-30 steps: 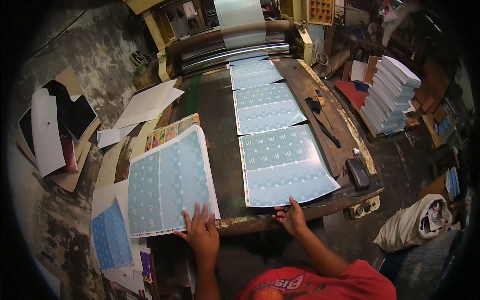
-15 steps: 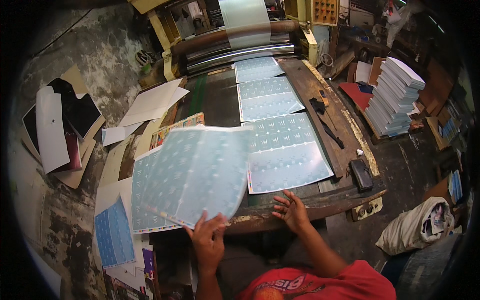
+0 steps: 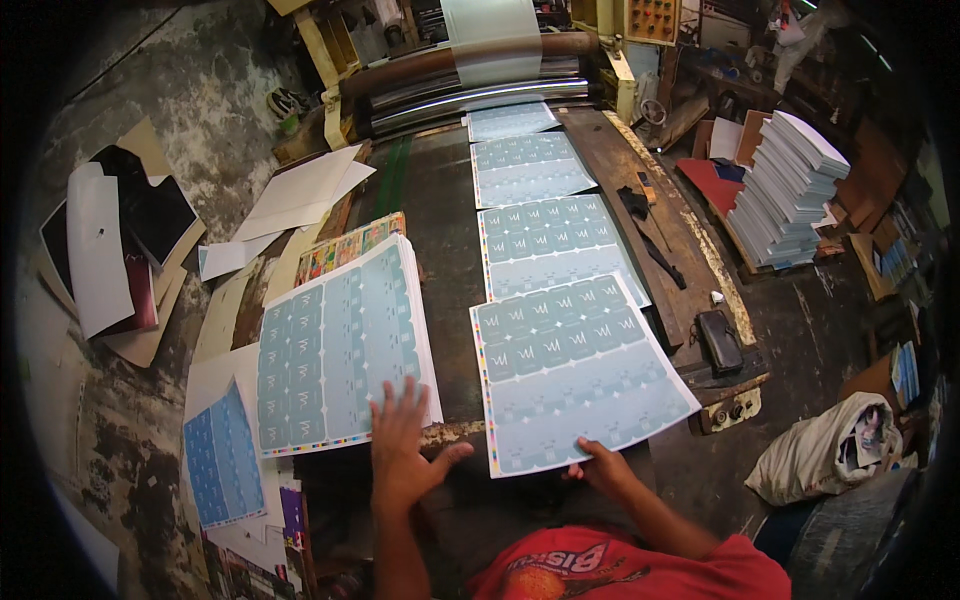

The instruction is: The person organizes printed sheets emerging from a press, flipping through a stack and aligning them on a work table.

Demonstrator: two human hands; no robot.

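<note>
My right hand (image 3: pixel 605 468) pinches the near edge of a pale blue-green printed sheet (image 3: pixel 580 370), thumb on top. The sheet hangs over the table's front edge, and its far part overlaps another printed sheet (image 3: pixel 550 240) lying flat. To the left, my left hand (image 3: pixel 405 435) is open with fingers spread, at the near right corner of a stack of matching printed sheets (image 3: pixel 335 350). Whether its fingertips touch the stack I cannot tell.
More printed sheets (image 3: pixel 530 165) lie in a line back to the machine's metal rollers (image 3: pixel 480 112). A black pouch (image 3: pixel 718 338) rests by the right edge. Tall paper piles (image 3: pixel 785 195) stand at right. White sheets (image 3: pixel 300 195) and a blue sheet (image 3: pixel 225 455) lie at left.
The sheet my left hand was swinging leftward now lies on the stack, released. My right hand has closed on another sheet's edge and drawn it nearer. The sheets behind have advanced toward me.
</note>
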